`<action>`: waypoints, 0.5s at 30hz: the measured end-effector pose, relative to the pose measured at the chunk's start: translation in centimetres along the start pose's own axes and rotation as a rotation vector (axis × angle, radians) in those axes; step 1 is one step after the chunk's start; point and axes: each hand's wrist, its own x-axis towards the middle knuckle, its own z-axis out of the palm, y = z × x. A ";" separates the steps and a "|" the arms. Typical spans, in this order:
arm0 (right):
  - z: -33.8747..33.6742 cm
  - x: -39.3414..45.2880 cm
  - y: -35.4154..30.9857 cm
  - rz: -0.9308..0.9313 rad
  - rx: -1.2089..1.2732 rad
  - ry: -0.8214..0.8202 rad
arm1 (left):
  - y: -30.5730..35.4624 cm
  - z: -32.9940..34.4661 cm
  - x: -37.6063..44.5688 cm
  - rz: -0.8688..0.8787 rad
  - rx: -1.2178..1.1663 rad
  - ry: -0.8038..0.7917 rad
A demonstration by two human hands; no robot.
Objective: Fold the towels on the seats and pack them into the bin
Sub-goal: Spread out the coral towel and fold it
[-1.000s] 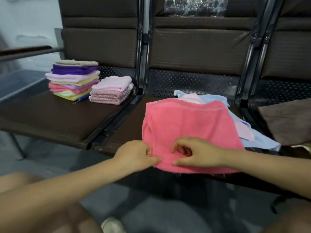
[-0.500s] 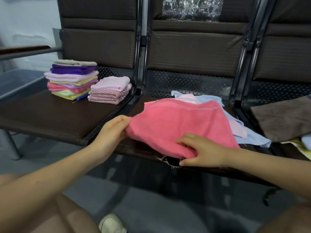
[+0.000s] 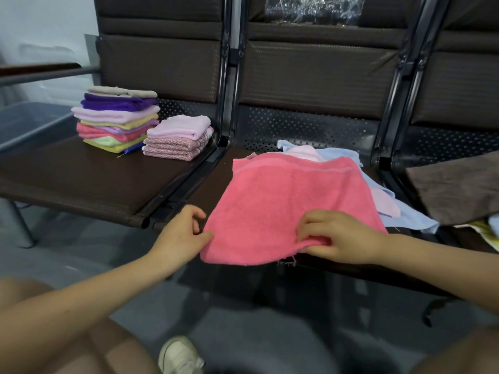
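Head view: both hands pinch the pink towel (image 3: pixel 291 209) at its near edge, left hand (image 3: pixel 181 236) at the corner, right hand (image 3: pixel 343 238) along the hem. Left of the towel lies bare seat (image 3: pixel 89 182), stacked towels (image 3: pixel 118 120) behind it.

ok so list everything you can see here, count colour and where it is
pink towel: 1, middle seat, front edge
loose towels: a few, light blue and pale pink, under and behind the pink towel
tall stack: 1, mixed colours, folded, left seat
short stack: 1, pale pink and patterned, right of the tall stack
brown cloth: 1, right seat
seats: 3, dark brown, in a row
shoe: 1, white, on the floor
left hand: touches the pink towel's left edge
right hand: pinches its front edge
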 end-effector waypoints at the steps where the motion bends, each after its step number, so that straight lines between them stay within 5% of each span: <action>1: -0.1 0.2 -0.1 0.011 0.024 0.015 | 0.4 0.0 0.1 0.106 0.039 0.052; 8: -1.0 2.1 0.0 0.189 0.219 -0.025 | 6.8 2.8 -0.7 0.599 0.217 -0.177; 11: -1.3 2.6 0.6 0.266 0.272 -0.026 | 8.2 4.7 -0.4 0.692 0.371 -0.206; 15: -1.9 2.4 1.9 0.309 0.297 -0.053 | 9.7 5.3 1.9 0.701 0.282 -0.224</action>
